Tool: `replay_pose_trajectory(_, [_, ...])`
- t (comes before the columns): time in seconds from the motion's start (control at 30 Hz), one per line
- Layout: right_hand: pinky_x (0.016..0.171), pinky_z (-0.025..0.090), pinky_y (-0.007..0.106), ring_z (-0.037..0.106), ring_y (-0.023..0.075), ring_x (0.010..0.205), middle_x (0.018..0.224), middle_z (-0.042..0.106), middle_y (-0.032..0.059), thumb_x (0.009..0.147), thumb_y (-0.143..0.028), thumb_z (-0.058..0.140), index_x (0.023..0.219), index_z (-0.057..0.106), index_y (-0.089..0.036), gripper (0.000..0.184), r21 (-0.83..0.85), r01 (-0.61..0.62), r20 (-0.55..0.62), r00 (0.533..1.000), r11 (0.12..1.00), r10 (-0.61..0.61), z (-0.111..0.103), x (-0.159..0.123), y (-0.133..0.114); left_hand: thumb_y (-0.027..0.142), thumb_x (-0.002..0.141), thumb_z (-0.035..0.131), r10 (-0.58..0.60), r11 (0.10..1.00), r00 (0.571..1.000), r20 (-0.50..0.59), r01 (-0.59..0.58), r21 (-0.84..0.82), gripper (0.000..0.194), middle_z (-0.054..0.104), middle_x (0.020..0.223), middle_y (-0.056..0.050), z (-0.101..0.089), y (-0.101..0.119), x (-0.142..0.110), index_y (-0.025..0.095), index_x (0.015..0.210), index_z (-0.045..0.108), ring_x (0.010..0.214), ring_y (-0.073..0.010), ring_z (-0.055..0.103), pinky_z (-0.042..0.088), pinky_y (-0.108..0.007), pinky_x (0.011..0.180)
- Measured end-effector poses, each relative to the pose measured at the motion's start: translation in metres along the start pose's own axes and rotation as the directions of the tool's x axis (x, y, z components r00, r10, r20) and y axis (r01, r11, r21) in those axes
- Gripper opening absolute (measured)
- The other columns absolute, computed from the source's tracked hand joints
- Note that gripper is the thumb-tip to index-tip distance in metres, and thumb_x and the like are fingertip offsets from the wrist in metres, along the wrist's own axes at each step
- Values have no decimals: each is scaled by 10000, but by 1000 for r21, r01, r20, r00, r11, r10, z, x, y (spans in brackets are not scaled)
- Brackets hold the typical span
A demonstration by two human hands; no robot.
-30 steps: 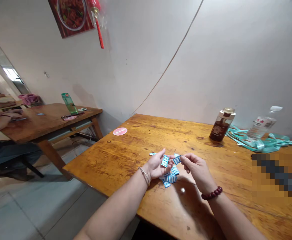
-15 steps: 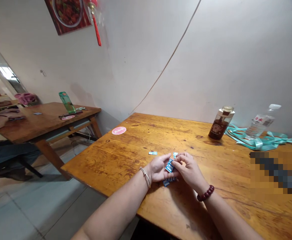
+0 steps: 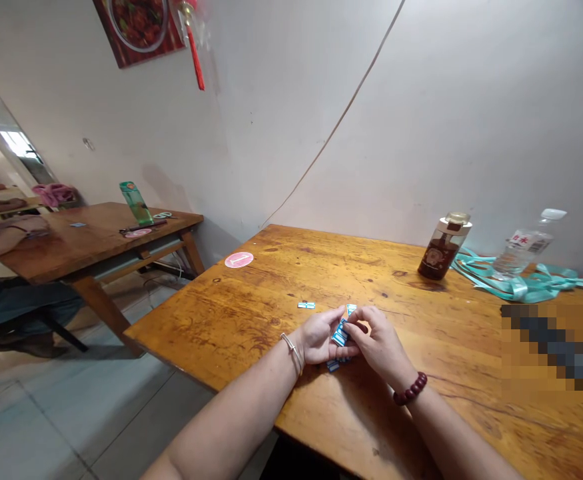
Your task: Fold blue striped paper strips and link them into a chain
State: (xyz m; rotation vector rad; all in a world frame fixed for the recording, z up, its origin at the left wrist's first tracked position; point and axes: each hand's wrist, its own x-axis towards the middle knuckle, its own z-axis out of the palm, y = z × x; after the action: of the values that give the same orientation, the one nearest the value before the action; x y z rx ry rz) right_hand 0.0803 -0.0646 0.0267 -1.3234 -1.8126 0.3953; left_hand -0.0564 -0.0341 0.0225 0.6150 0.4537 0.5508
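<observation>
My left hand (image 3: 316,339), palm up near the table's front edge, has its fingers curled round some small blue-and-white cards (image 3: 340,333). Thumb and index finger of my right hand (image 3: 381,343) are pinched at the upper right edge of these same cards. Just beyond the fingers shows another blue-and-white card (image 3: 352,309), partly covered by my right hand. More such cards (image 3: 333,366) lie on the table below my left hand, mostly hidden. One separate blue-and-white piece (image 3: 306,305) lies flat on the wood, a little beyond my left hand.
On the wooden table (image 3: 281,267) are a pink round sticker (image 3: 239,260), a brown drink bottle (image 3: 443,248), a clear water bottle (image 3: 524,247) and turquoise ribbon (image 3: 521,288). A pixelated dark object (image 3: 551,343) lies right. Another person sits at a second table (image 3: 91,233) with a green bottle (image 3: 137,203).
My hands stay nearly in place, with only slight finger movement at the cards. The view has shifted a little. At the other table, the other person's hand has moved.
</observation>
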Motion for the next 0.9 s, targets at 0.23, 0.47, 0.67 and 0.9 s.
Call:
replay_pose_trajectory(0.23, [732, 369, 311, 493, 174, 795, 809, 557, 31, 749, -252, 458, 754, 576, -212, 125, 33, 29, 46, 998, 999, -31, 0, -1, 2, 424, 787, 401, 38, 996, 999, -19, -37, 77, 360, 577, 783, -50, 4, -1, -2, 136, 970, 516, 677, -115, 570, 482, -265, 627])
replay_pose_trajectory(0.47, [703, 390, 276, 520, 158, 738, 741, 571, 21, 768, -331, 440, 697, 541, -186, 190, 236, -37, -57, 997, 971, 52, -6, -1, -4, 435, 779, 409, 72, 995, 997, 8, -72, 72, 386, 583, 777, -71, 8, 5, -8, 104, 937, 530, 692, -121, 581, 463, -212, 625])
replay_pose_trajectory(0.67, [624, 396, 247, 494, 136, 651, 682, 543, 20, 779, -294, 428, 716, 523, -173, 166, 261, -11, -49, 998, 965, 25, -11, 1, -2, 381, 734, 511, 208, 944, 974, -95, -174, 282, 309, 569, 716, -41, 7, 0, -6, 102, 860, 553, 550, -38, 515, 404, -128, 518])
replay_pose_trajectory(0.9, [585, 360, 233, 473, 126, 621, 648, 532, 7, 754, -204, 410, 695, 536, -188, 140, 4, 88, 48, 995, 996, -88, -33, -9, 2, 445, 739, 440, 278, 699, 952, -128, -109, 707, 335, 558, 692, -26, 10, -5, -1, 128, 792, 534, 485, -51, 460, 356, -171, 453])
